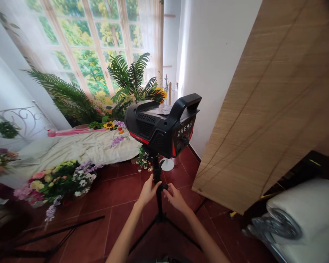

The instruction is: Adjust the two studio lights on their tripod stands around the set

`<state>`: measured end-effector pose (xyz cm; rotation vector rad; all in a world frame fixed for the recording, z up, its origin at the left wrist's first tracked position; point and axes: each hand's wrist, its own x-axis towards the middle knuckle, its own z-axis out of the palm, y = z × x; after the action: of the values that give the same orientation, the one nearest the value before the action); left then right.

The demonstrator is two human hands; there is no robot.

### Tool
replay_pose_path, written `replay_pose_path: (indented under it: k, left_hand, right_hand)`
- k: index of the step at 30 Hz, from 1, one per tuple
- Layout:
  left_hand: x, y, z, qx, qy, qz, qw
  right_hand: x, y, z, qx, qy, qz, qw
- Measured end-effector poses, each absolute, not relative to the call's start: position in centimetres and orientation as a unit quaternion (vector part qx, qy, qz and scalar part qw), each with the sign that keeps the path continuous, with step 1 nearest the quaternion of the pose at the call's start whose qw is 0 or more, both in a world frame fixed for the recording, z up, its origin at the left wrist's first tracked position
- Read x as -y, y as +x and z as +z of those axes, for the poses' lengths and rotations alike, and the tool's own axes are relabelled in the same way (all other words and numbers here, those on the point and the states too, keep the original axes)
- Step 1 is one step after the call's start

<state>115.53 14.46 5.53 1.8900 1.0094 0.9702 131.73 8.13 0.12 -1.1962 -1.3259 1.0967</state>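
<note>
A black studio light (159,124) with red trim and a carrying handle sits on top of a black light stand (159,202). My left hand (148,190) is wrapped round the stand's upright just below the light. At the same height, the fingers of my right hand (175,197) close on a small black tightening knob (164,186) on the right side of the upright. The stand's legs spread over the floor below my forearms.
A bed (98,144) with a cream cover stands behind on the left, with artificial flowers (63,179) before it. Black stand legs (71,226) lie low at left. A bamboo blind (252,98) hangs at right, above a white upholstered piece (315,212). Dark red tiles (117,204) cover the floor.
</note>
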Motion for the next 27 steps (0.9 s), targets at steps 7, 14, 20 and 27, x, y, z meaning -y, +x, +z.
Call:
replay_pose_path:
  k: [7, 14, 20, 27]
  left_hand:
    - [-14.3, 115.5, 6.2, -0.400, 0.729, 0.402, 0.384]
    - [-14.6, 115.8, 5.8, -0.442, 0.726, 0.398, 0.345]
    - [-14.3, 116.1, 4.9, -0.444, 0.695, 0.402, 0.397]
    - [-13.7, 116.5, 5.0, -0.494, 0.726, 0.390, 0.278]
  right_hand:
    - [-8.2, 131.4, -0.5, 0.544, -0.499, 0.449, 0.503]
    - [-8.3, 131.5, -0.5, 0.550, -0.506, 0.439, 0.500]
    - [-8.3, 131.6, 0.0, 0.563, -0.508, 0.431, 0.489]
    - [-8.1, 132.3, 1.9, 0.592, -0.559, 0.339, 0.471]
